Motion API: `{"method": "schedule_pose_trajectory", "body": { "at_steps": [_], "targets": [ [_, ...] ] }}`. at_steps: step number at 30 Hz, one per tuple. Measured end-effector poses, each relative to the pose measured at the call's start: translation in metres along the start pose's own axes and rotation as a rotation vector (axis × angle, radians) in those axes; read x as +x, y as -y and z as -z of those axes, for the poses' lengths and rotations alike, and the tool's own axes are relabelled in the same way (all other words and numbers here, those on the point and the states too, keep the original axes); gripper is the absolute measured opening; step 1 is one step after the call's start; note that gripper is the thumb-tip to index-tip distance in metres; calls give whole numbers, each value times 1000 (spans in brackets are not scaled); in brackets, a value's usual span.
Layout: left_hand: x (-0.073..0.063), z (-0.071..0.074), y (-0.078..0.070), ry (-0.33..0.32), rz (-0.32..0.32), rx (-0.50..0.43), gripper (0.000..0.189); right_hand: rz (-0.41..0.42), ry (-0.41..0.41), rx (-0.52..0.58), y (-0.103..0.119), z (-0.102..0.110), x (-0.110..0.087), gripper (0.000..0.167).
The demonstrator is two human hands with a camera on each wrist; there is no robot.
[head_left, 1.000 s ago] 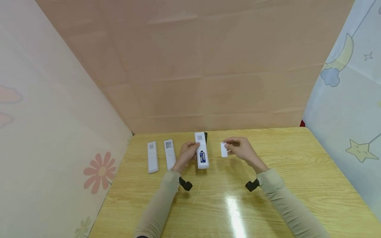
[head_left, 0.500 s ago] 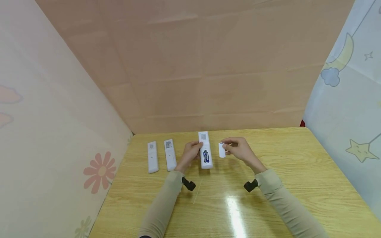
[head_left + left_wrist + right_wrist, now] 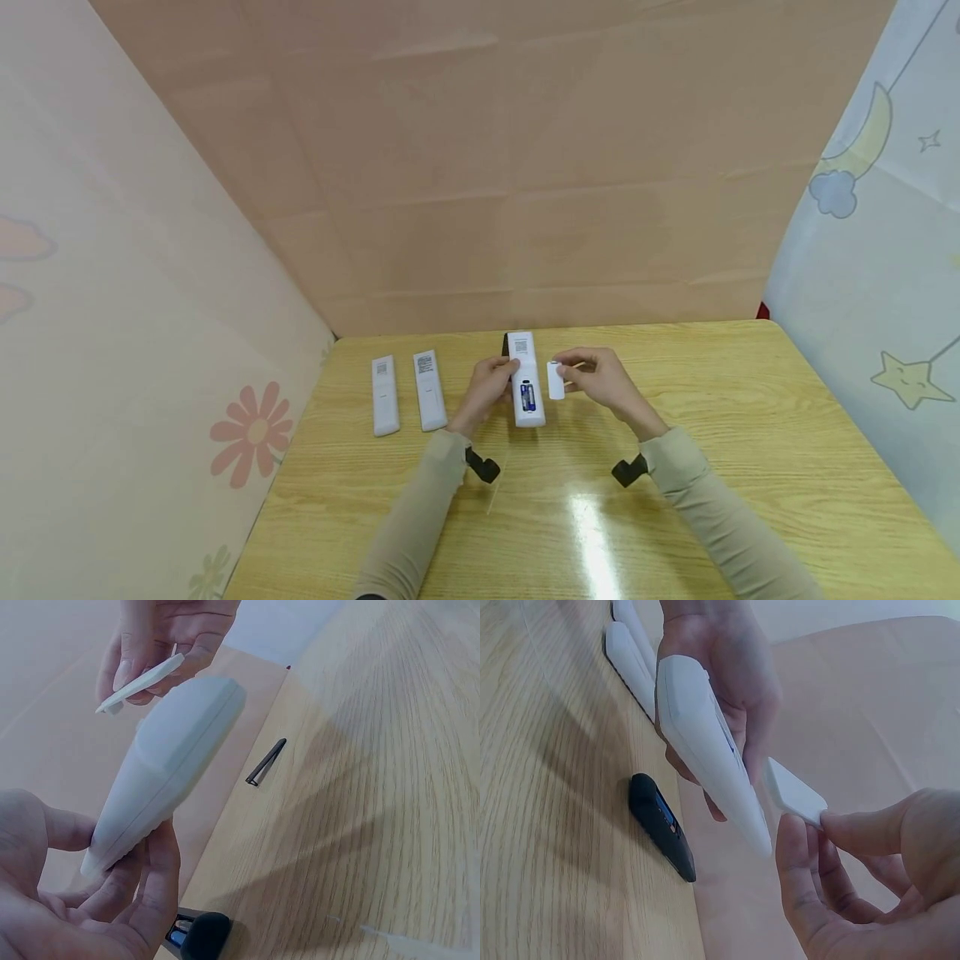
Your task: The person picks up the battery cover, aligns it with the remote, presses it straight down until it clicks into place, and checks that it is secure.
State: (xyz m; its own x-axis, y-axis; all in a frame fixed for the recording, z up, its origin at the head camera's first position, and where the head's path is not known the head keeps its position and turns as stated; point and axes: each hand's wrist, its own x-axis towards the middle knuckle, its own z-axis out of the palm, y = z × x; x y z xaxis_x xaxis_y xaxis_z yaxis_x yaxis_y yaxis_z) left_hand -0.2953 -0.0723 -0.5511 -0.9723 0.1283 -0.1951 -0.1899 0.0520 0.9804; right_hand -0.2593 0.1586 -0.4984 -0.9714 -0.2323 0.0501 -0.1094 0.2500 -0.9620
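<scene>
My left hand [image 3: 489, 385] grips a white remote control [image 3: 528, 367] by its upper part, its back facing up. Two blue batteries [image 3: 528, 397] lie in its uncovered compartment. To its right, my right hand [image 3: 600, 379] pinches a small white battery cover [image 3: 556, 382] between thumb and fingers. The cover is held apart from the remote, close beside it. Below the white remote, a black remote [image 3: 660, 825] lies on the table with blue showing in its back. A thin black piece [image 3: 266, 761] lies farther along the table in the left wrist view.
Two more white remotes, one at the far left [image 3: 385, 396] and one nearer my left hand [image 3: 429, 390], lie back up on the wooden table [image 3: 720, 392]. A beige sheet [image 3: 517, 208] hangs behind the table. Patterned sheets stand on both sides.
My left hand has carried the white remote to the right. My right hand has moved slightly left with the cover, so the gap between cover and remote is smaller.
</scene>
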Motion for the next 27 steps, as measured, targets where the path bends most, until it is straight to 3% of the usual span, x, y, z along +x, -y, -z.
{"method": "schedule_pose_trajectory", "body": {
  "at_steps": [14, 27],
  "targets": [
    [0, -11, -2, -11, 36, 8, 51, -9, 12, 3, 3, -5, -2, 32],
    [-2, -15, -5, 23, 42, -20, 51, -14, 20, 7, 6, -9, -1, 30]
  ]
}}
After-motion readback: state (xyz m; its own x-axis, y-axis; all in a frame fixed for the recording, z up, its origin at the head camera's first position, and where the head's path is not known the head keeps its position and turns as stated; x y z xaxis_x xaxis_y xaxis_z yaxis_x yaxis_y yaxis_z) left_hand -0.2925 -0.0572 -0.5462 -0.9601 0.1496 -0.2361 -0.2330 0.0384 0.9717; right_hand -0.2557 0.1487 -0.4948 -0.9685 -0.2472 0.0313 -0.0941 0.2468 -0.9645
